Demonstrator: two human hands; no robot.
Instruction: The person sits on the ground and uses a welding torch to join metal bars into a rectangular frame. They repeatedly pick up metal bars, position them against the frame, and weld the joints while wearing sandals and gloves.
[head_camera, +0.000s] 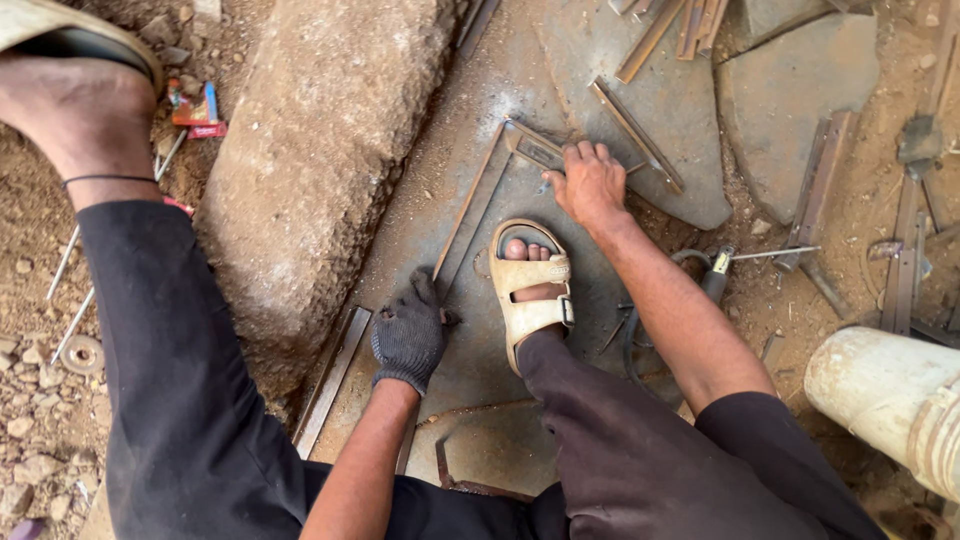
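Dark trouser legs fill the bottom of the view, knees spread wide, and both forearms reach down between them. Left hand (408, 335) wears a dark knit glove and sits fingers-together, pressed flat on the near end of a long angle-iron strip (470, 205) that runs diagonally up to the right. Can't tell if it's actually wrapped around the strip or just pinning it down. Right hand (590, 183) is bare, fingers curled down over the far corner where that strip meets a second, shorter piece (533, 145), so the corner joint sits right under the fingertips. Between the two hands one foot in a cream two-strap sandal (532, 290) stands on the steel plate (480, 360), just right of the strip and nearly touching it.

Counting: two hands, one glove, two sandalled feet (the other one (75, 95) is up at top left on the dirt), two joined strips in the grip. One more loose flat bar (637, 135) lies just past the right hand, touching the edge of a flat stone slab (790, 110).

Room-wise it's tight on the left: a big rough stone block (310, 150) runs alongside the plate with another angle piece (330, 380) wedged along its base. To the right there's a welding electrode holder (716, 272) with a rod sticking out, scrap bars beyond, and a whitish drum (885, 395) at the lower right edge.
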